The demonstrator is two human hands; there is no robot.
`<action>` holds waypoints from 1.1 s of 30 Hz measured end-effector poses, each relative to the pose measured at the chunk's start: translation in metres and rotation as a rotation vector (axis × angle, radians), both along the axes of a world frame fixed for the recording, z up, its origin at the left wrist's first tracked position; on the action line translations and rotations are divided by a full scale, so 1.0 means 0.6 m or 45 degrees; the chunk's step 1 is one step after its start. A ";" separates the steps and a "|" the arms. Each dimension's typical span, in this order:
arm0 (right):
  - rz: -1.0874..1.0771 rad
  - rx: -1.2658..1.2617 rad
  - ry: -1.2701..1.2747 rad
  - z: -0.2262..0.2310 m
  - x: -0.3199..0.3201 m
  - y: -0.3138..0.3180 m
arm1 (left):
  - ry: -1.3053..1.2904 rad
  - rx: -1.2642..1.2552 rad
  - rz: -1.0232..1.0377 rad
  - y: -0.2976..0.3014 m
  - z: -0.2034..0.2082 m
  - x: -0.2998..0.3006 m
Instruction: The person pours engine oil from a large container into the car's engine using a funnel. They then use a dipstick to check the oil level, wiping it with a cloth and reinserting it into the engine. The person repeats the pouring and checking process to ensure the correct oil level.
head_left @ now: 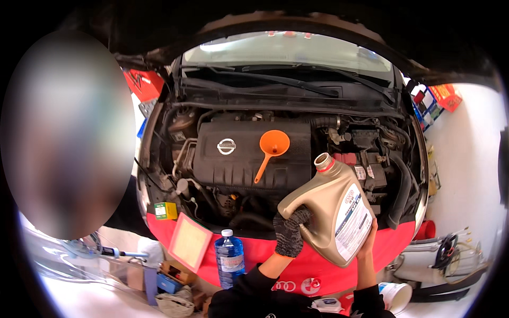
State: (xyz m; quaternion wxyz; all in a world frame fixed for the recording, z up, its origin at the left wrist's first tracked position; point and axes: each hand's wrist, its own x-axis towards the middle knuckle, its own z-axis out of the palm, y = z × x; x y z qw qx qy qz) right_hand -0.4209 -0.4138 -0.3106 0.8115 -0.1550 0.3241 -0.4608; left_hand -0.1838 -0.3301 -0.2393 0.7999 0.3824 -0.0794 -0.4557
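A large gold-coloured oil jug (pixel 330 209) hangs over the front of the engine bay, tilted, its uncapped neck toward the windscreen. My left hand (pixel 291 230), in a dark knitted glove, is closed around the jug's handle. Bare fingers of my right hand (pixel 368 243) press against the jug's lower right side. Beyond the jug an orange funnel (pixel 274 142) sits on the black engine cover (pixel 233 167), its handle pointing toward me. The funnel's spout is hidden. The jug's mouth and the funnel are apart.
A red cover (pixel 313 273) drapes the car's front edge. On it are a blue liquid bottle (pixel 229 259), a panel air filter (pixel 189 243) and a green-yellow box (pixel 165 211). The raised bonnet (pixel 297 18) arches overhead. A blurred person (pixel 69 132) stands at left; a white bucket (pixel 396 297) is at lower right.
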 end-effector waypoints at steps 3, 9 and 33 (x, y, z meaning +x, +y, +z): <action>0.057 -0.015 0.073 -0.005 0.033 -0.039 | 0.077 -0.039 0.066 -0.023 -0.025 0.033; 0.131 -0.037 0.198 0.014 0.107 -0.101 | 0.242 0.026 0.103 -0.067 -0.049 0.100; 0.322 -0.046 0.580 0.074 0.180 -0.196 | 0.713 0.080 0.257 -0.125 -0.107 0.167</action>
